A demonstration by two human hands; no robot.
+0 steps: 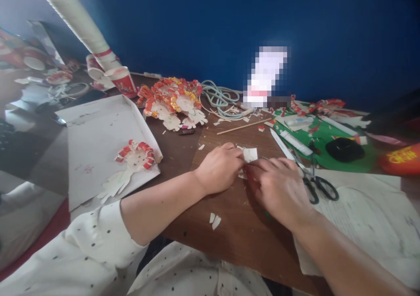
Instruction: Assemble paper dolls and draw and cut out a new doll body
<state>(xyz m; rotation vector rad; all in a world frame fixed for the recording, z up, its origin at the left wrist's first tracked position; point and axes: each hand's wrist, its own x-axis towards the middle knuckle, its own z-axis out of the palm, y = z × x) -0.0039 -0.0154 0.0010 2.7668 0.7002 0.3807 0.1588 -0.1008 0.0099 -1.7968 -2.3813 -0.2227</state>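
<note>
Over the brown table, my left hand (pixel 223 167) is closed with its fingertips on a small white paper piece (pixel 250 155). My right hand (pixel 278 186) meets it from the right, fingers curled and pinching at the same paper; its fingertips are partly hidden and a little blurred. Black-handled scissors (pixel 323 188) lie just right of my right hand. Two white paper scraps (pixel 215 222) rest on the table nearer to me. To the left, a paper figure with a red and white folded-paper ring (pixel 149 155) lies on a white box lid (pixel 88 156).
Several similar paper figures (pixel 173 101) are heaped at the back, beside a coiled pale cable (pixel 218 96). A thin wooden stick (pixel 244 126) lies before them. A green sheet (pixel 295 132) with scraps and a white paper sheet (pixel 367 217) cover the right side. A red paper cup (pixel 122 81) stands back left.
</note>
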